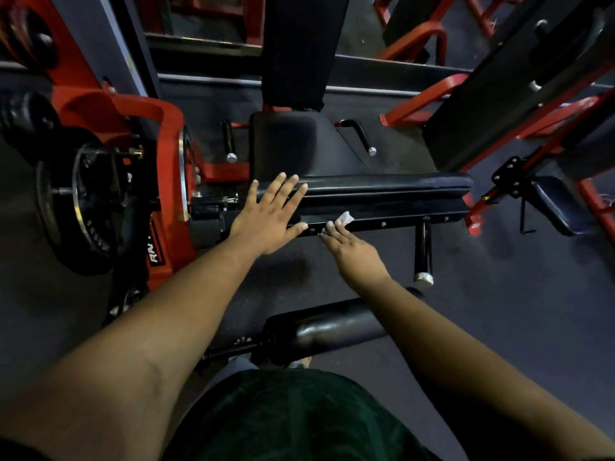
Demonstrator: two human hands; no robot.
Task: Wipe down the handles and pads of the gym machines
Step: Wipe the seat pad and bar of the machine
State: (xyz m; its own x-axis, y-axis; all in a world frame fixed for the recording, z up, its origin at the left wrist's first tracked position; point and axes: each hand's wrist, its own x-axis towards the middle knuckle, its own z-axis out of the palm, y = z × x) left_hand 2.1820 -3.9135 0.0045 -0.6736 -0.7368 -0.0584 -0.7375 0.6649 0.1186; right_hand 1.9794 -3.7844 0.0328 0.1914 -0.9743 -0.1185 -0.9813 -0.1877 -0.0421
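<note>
Head view looks down on a red and black leg machine. The left hand (268, 216) lies flat, fingers straight and spread, on the left end of the long pad (382, 188) that runs across the middle of the frame, seemingly steadying it. The right hand (349, 244) pinches a small white wipe (343, 218) in its fingertips and holds it against the black bar (399, 216) along the pad's near edge, just right of the left thumb.

Judging by where the wipe sits, the work is at the near edge of this pad, close to its left end. The pictures show no wet streaks or clean patches, so I cannot tell how much of the pad's top has been covered. The rest of the near edge stretches off to the right of the wipe and looks like the stroke to come.

Several parts lie well apart from both hands and appear untouched at this moment: the seat (289, 141) beyond the pad, the back pad (299, 51) rising behind it, the two side handles at the seat's left (229, 141) and right (361, 136), the handle (423, 251) hanging below the bar's right part, and the roller (332, 324) nearest the person. A second bench (555, 204) sits at the right edge. Most of the job likely remains.
</note>
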